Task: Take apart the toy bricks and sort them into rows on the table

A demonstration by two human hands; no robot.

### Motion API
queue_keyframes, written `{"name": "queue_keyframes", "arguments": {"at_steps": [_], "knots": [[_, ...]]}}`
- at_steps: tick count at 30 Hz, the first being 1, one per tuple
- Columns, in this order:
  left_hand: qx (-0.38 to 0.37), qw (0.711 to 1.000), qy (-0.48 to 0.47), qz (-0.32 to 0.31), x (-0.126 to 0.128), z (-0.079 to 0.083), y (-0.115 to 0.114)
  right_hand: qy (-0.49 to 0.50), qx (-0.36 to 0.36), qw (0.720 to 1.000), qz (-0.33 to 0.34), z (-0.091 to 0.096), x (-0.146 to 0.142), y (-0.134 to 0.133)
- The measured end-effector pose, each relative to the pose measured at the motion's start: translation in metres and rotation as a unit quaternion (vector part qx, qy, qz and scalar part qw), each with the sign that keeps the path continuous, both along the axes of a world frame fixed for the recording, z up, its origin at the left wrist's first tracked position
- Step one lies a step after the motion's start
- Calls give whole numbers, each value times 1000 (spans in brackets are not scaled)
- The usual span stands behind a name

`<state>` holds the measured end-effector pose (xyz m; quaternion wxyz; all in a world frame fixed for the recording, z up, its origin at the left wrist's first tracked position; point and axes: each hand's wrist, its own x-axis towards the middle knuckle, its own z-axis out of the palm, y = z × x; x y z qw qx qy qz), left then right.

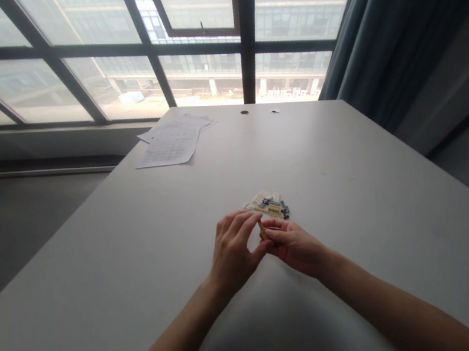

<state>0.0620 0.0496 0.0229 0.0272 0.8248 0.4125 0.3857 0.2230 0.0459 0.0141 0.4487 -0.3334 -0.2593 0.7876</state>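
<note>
My left hand [238, 247] and my right hand [293, 244] meet above the table, both closed on a small tan building brick piece [262, 229]. My left thumb and fingertips grip its ends, while my right thumb and fingers pinch it from the right. Parts of the piece are hidden by the fingers. Just beyond the hands lies a loose pile of small building bricks [273, 208], in white, tan, grey and black.
The white table [138, 245] stretches to a window wall [203, 73]. Printed sheets of paper [175, 143] overlap at its far left edge. Two round cable holes sit near the far edge, one being the dark hole [244, 112]. A dark curtain [371, 27] hangs at the right.
</note>
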Motion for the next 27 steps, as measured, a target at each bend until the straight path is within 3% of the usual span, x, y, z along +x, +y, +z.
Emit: {"name": "queue_keyframes", "arguments": {"at_steps": [4,8,14,21,27], "knots": [[-12,999,-30,-16,1,0,-1,20,-7,999,29,-5,5,-4],[-20,999,-30,-29,-3,-2,-1,-30,2,998,63,-5,8,-8],[-19,999,-18,-23,-9,-3,-1,-116,29,992,24,-2,4,-10],[-11,999,-15,-26,-11,-1,0,-159,138,977,-33,0,6,-7],[-8,1000,8,-28,-15,-8,1,-163,177,970,18,-2,8,-1]]}}
